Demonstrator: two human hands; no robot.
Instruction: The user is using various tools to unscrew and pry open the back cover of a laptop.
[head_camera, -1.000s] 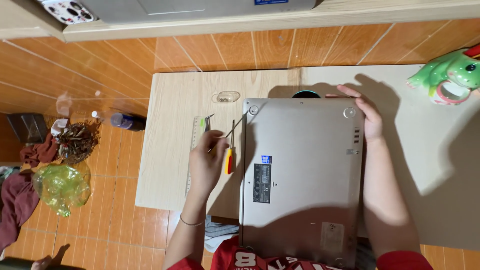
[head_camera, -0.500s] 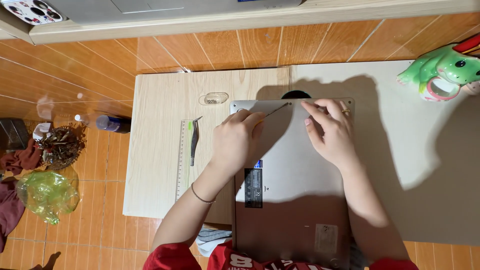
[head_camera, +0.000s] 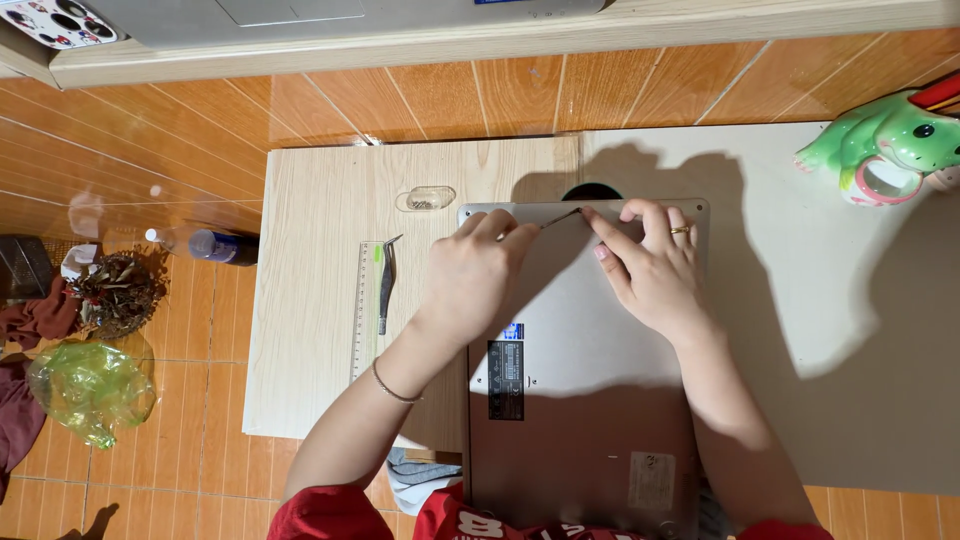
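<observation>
The laptop (head_camera: 585, 400) lies upside down at the centre of the frame, base panel up, straddling a light wooden desk (head_camera: 310, 300) and a grey mat (head_camera: 850, 350) to its right.

The left hand (head_camera: 472, 275) is closed around a thin screwdriver (head_camera: 562, 218), whose shaft runs toward the upper edge of the base panel. The right hand (head_camera: 650, 265) rests on the panel with fingers pressed together; its index fingertip touches the shaft near the tip. The tip itself is too small to resolve.

Left of the laptop lie tweezers (head_camera: 386, 282) and a clear ruler (head_camera: 366, 310). A small clear capsule-shaped container (head_camera: 426, 198) sits just above them. A green frog figurine (head_camera: 885, 140) stands at the upper right. A bottle (head_camera: 212, 245) lies on the floor at the left.

Hazards, as a judgement:
- A tilted shaft may slip from the screw head, scratch the panel or strip the screw.
- A loosened screw may roll off the panel toward the tiled floor, since the container is not directly beside the work point.
- A slipping tip may strike the steadying fingertip.
</observation>
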